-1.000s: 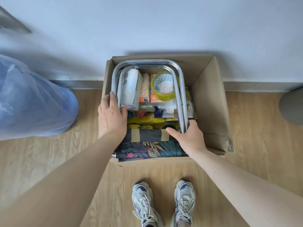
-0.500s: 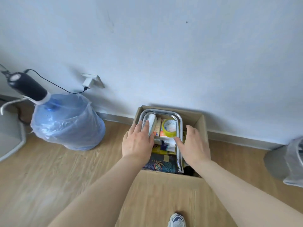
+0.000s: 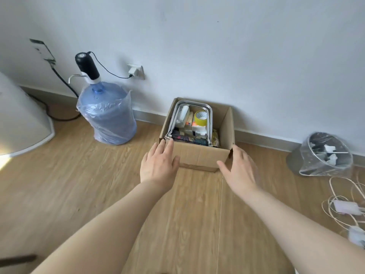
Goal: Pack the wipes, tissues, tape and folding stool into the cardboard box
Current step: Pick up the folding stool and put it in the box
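Observation:
An open cardboard box (image 3: 201, 157) stands on the wood floor against the wall. Inside lies the folding stool (image 3: 189, 139), its chrome frame up and its dark floral seat at the near edge. Within the frame I see a yellow tape roll (image 3: 200, 118), a white tissue pack (image 3: 183, 113) and other packets, partly hidden. My left hand (image 3: 159, 165) hovers at the box's near left corner, fingers spread, holding nothing. My right hand (image 3: 238, 169) is spread at the near right corner, also holding nothing.
A blue water jug (image 3: 107, 113) with a pump stands left of the box, its cable running to a wall socket (image 3: 136, 71). A lined waste bin (image 3: 324, 155) sits at the right, with white cables and chargers (image 3: 347, 208) on the floor nearby.
Both hands let go of the stool frame and drew back out of the box to its near corners. The camera has pulled back and up, so more of the room shows.

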